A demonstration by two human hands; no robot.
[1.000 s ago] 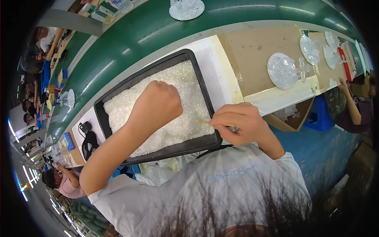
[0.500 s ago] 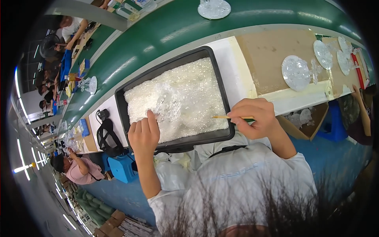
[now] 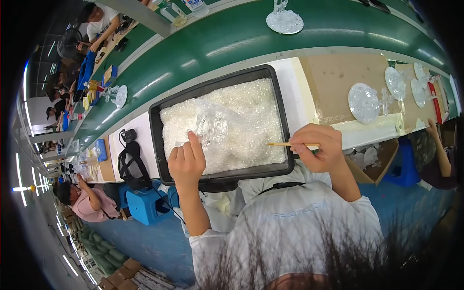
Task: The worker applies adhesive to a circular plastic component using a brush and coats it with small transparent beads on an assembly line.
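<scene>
A black tray (image 3: 273, 92) filled with small clear-white beads (image 3: 251, 108) lies in front of me. Over its left half, my left hand (image 3: 187, 162) has its fingers curled at the edge of a clear, shiny plastic piece (image 3: 212, 124), which blends into the beads, so its outline is hard to make out. Between the thumb and fingers of my right hand (image 3: 318, 147), at the tray's right edge, is a thin wooden stick (image 3: 280, 143). The stick's tip points left, over the beads.
Clear round-based pieces stand on brown cardboard (image 3: 333, 82) at right, and one disc (image 3: 284, 21) on the green conveyor belt (image 3: 227, 36). A cardboard box (image 3: 372, 166) of clear parts is below. Black straps (image 3: 131, 166) lie left of the tray, above a blue stool (image 3: 145, 205). Other people work nearby.
The whole view has shifted, moving the tray and both hands slightly right and down in the picture. Both hands keep their grips, and the clear piece appears somewhat more raised and tilted.
</scene>
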